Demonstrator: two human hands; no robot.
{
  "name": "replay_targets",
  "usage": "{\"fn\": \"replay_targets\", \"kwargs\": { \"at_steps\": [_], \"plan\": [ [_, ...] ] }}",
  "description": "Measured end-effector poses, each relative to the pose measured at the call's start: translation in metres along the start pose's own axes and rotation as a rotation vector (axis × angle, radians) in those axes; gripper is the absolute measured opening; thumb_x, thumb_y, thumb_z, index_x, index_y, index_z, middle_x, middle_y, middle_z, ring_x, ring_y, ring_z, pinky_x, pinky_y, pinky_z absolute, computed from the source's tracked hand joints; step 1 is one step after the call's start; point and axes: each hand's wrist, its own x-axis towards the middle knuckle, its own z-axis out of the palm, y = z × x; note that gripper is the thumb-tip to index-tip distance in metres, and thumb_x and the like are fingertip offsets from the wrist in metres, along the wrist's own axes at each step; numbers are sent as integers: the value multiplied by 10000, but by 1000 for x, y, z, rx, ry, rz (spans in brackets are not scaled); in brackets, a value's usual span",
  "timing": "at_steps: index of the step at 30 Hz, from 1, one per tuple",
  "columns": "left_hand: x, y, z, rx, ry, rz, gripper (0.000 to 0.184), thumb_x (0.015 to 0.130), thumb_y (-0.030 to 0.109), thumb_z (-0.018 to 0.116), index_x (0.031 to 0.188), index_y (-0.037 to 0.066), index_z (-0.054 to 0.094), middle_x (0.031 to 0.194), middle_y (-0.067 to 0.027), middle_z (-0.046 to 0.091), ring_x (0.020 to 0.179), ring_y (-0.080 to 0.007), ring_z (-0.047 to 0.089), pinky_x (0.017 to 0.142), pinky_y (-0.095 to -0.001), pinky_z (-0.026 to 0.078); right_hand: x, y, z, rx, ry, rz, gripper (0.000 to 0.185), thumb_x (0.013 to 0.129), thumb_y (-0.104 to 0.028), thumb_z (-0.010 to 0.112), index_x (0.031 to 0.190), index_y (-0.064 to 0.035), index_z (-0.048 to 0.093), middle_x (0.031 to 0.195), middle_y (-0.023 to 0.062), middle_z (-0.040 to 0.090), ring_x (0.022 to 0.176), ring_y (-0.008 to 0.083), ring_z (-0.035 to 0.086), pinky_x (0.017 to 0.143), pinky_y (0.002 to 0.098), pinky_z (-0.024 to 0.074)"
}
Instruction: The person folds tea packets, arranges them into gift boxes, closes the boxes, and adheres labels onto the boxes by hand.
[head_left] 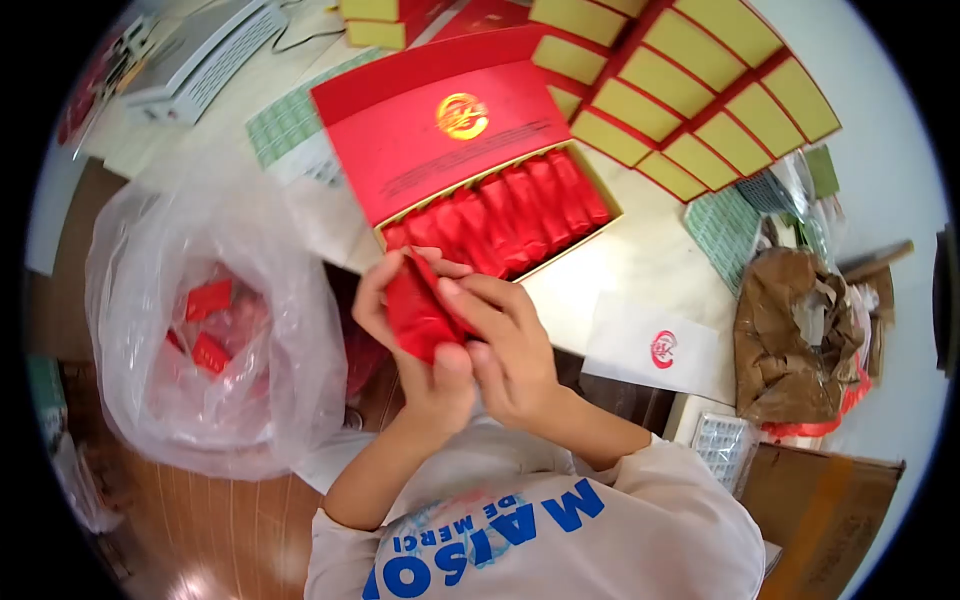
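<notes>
Both of my hands close round red packets in front of my chest. My left hand (420, 365) grips the left side of a red packet (421, 312), its thumb at the lower end. On the other side, my right hand (508, 350) has its fingers and thumb pressed against the red packaging; how many packets are there I cannot tell. Just beyond my hands lies an open red gift box (445, 130) with its lid tilted back and a gold emblem inside. A row of several red packets (520, 210) fills the box.
To the left stands a clear plastic bag (225, 400) with several red packets inside. Stacked red and yellow boxes (690, 85) rise at the back right. A white sheet with a red emblem (640, 345) and a crumpled brown bag (795, 340) lie to the right.
</notes>
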Motion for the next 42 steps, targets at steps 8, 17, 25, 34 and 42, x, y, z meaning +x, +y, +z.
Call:
{"fn": "replay_targets", "kwargs": {
  "at_steps": [8, 17, 25, 34, 42],
  "plan": [
    [44, -27, 78, 147, -802, 133, 992, 848, 631, 473, 1460, -33, 63, 1481, -234, 161, 1372, -353, 221, 1127, -462, 195, 24, 29, -107, -18, 343, 372, 622, 852, -42, 657, 1369, 28, 318, 1272, 194, 501, 1181, 261, 513, 982, 361, 423],
    [142, -111, 85, 862, -942, 366, 199, 918, 100, 474, 1068, 41, 591, 1051, -133, 587, 1083, -311, 515, 949, -418, 398, 72, 110, -159, -390, 209, 249, 673, 865, -76, 656, 1427, -23, 289, 1189, 236, 553, 1060, 314, 610, 867, 366, 495],
    [136, -116, 86, 904, -994, 432, 159, 799, 133, 544, 797, 12, 646, 895, -104, 623, 966, -280, 550, 888, -410, 426, 89, 137, -123, -639, 77, 112, 610, 840, -120, 667, 1381, -72, 388, 1157, 178, 542, 878, 357, 612, 699, 397, 536],
    [142, -120, 77, 820, -951, 438, 135, 763, 139, 572, 731, 30, 644, 862, -102, 617, 955, -280, 545, 895, -410, 431, 80, 144, -113, -780, 8, -74, 498, 821, -101, 687, 1262, -37, 463, 1082, 163, 567, 807, 322, 636, 585, 367, 537],
    [146, -123, 71, 736, -916, 427, 144, 733, 177, 618, 688, 48, 663, 816, -90, 636, 936, -262, 561, 861, -401, 445, 93, 148, -110, -766, 69, -112, 471, 833, -106, 686, 1245, -41, 467, 1097, 177, 553, 808, 346, 631, 601, 392, 533]
  ]
}}
